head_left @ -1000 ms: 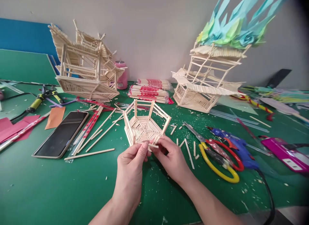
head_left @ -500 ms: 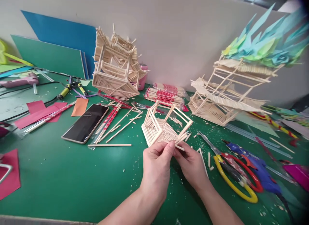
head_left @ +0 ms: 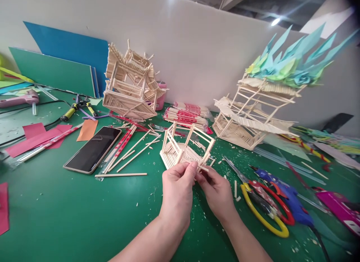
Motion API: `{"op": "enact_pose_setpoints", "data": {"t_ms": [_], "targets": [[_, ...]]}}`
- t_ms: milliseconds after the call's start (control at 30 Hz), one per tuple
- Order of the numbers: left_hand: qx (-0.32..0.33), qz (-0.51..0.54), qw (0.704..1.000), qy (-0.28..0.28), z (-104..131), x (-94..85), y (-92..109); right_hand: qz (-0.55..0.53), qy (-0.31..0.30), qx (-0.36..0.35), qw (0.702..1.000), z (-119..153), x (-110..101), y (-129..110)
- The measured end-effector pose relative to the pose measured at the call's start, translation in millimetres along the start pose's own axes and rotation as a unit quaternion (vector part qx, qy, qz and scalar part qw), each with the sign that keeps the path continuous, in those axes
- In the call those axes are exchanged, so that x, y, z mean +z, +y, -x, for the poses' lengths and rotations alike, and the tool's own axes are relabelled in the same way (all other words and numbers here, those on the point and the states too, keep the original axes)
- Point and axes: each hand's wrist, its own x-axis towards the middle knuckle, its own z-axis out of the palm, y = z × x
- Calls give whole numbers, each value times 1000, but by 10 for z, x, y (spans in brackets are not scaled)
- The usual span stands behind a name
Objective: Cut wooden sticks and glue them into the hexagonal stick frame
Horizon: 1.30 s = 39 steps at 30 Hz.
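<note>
In the middle of the head view, a small wooden stick frame (head_left: 184, 154) with a slatted base and upright posts tilts just past my fingers. My left hand (head_left: 178, 188) is closed, thumb and forefinger pinched at the frame's near edge. Close beside it, my right hand (head_left: 216, 190) is closed too, its fingers by a short stick end that juts from the same edge. My fingers hide where they meet the wood. Scissors (head_left: 264, 202) with yellow and red handles lie right of my right hand, next to a blue glue gun (head_left: 284, 194).
Larger stick models, a tiered house (head_left: 131, 82) and one topped with blue-green paper (head_left: 253, 108), stand behind. A phone (head_left: 92, 149), loose sticks (head_left: 137, 153) and red paper (head_left: 36, 140) lie left. Bundled sticks (head_left: 185, 117) lie beyond the frame. Pliers (head_left: 78, 108) rest farther left.
The camera view has tilted up slightly and shifted, showing more ceiling. Both hands stay at the near edge of the small stick frame, with only slight finger movement.
</note>
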Motion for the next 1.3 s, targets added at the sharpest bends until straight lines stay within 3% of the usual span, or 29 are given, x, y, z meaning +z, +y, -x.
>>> {"op": "enact_pose_setpoints", "data": {"t_ms": [1300], "targets": [[-13, -6, 1000, 23, -55, -15, -4, 12, 5, 6, 1000, 1, 27, -138]]}}
